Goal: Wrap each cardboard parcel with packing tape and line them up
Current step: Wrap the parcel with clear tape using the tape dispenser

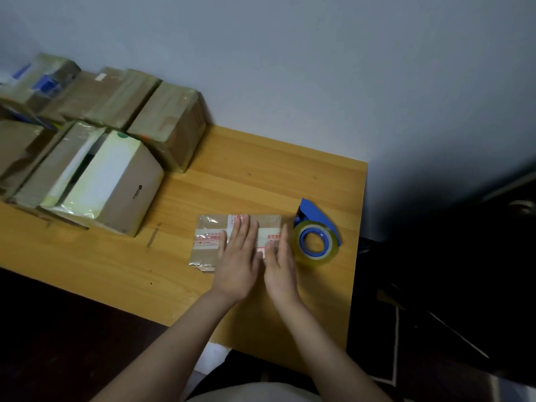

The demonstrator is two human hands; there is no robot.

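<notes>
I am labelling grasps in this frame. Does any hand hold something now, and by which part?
Nothing is gripped. The left hand lies flat on top of the parcel; the right hand rests with straight fingers at its right edge.

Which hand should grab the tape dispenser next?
Probably right. The right hand lies beside the tape dispenser, at the right edge of the parcel; the left hand presses flat mid-parcel, farther away.

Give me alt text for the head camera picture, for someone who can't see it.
A person's left hand lies flat on a small taped cardboard parcel on a wooden table, the right hand straight-fingered at its right edge. A blue tape dispenser sits right of the hands; more parcels are grouped at the table's left.
</notes>
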